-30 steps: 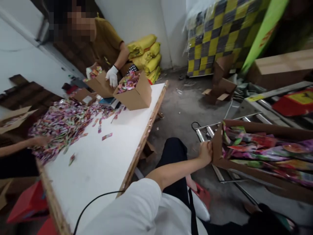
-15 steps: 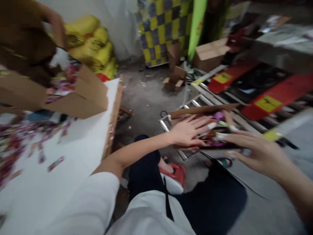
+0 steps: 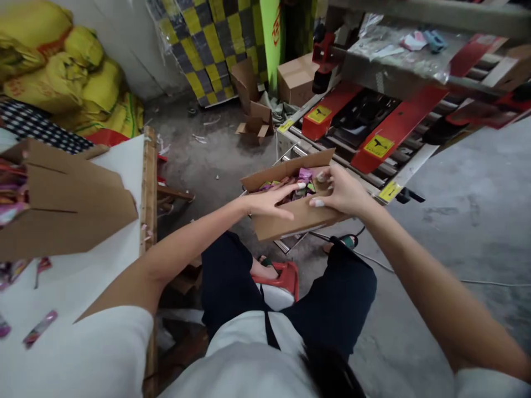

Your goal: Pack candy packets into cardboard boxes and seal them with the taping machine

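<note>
The shallow brown cardboard box (image 3: 290,221) of glossy packets (image 3: 305,176) sits past the knees over rough concrete floor (image 3: 456,210), clear of the bench (image 3: 148,182) edge, with right hand (image 3: 342,190) fingers clasping its wall and left hand (image 3: 269,200) fingers flat, released, across its rim.

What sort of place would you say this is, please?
Probably a small packing workshop or storeroom: stacked yellow sacks, a cardboard box of bright sachets, and loose sachets on a white table.

The left hand (image 3: 271,200) lies flat, fingers extended forward, while the right hand (image 3: 342,190) curls, fingers bent in a grip.
</note>
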The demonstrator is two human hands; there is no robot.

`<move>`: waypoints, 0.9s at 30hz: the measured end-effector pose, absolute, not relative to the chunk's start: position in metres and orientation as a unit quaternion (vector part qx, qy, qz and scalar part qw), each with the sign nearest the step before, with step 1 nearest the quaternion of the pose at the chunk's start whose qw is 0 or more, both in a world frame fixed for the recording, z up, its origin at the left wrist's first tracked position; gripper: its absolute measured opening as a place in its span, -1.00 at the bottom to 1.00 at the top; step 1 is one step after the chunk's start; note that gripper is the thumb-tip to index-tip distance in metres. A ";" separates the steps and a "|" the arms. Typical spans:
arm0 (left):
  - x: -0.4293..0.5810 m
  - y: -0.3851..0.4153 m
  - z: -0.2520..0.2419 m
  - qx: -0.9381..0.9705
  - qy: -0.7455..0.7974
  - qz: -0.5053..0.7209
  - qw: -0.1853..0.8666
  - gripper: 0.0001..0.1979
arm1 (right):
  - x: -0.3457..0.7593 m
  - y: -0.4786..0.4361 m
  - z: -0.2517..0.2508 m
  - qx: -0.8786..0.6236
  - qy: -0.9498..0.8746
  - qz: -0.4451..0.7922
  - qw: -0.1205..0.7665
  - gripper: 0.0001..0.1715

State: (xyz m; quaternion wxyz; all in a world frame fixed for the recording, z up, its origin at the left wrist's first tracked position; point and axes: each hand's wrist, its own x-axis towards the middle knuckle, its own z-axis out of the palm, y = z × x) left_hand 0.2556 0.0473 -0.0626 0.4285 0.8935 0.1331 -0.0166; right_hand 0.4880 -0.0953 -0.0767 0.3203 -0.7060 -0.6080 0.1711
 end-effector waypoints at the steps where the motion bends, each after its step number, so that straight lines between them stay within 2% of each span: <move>1: 0.255 0.042 -0.064 0.903 0.136 -0.006 0.407 0.02 | 0.484 -0.094 -0.082 -0.711 -0.606 0.154 0.322 -0.28; 5: 0.257 0.012 -0.076 0.921 0.162 0.098 0.341 -0.20 | 0.462 -0.099 -0.093 -0.757 -0.573 0.041 0.311 -0.38; 8: 0.264 -0.013 -0.088 0.915 0.211 0.185 0.291 -0.34 | 0.440 -0.100 -0.097 -0.811 -0.509 -0.030 0.285 -0.35; 13: 0.269 -0.045 -0.097 0.907 0.287 0.244 0.188 -0.41 | 0.416 -0.080 -0.096 -0.824 -0.517 -0.027 0.229 -0.25; 15: 0.271 -0.050 -0.095 0.915 0.298 0.231 0.145 -0.38 | 0.415 -0.074 -0.094 -0.811 -0.547 -0.015 0.207 -0.24; 18: 0.277 -0.048 -0.092 0.943 0.275 0.148 0.112 -0.35 | 0.419 -0.069 -0.094 -0.802 -0.573 0.000 0.171 -0.22; 23: 0.287 -0.031 -0.089 0.951 0.275 0.086 0.113 -0.31 | 0.423 -0.061 -0.099 -0.795 -0.589 -0.010 0.142 -0.17; 27: 0.292 -0.024 -0.086 0.953 0.271 0.072 0.117 -0.38 | 0.422 -0.062 -0.097 -0.787 -0.601 -0.014 0.141 -0.19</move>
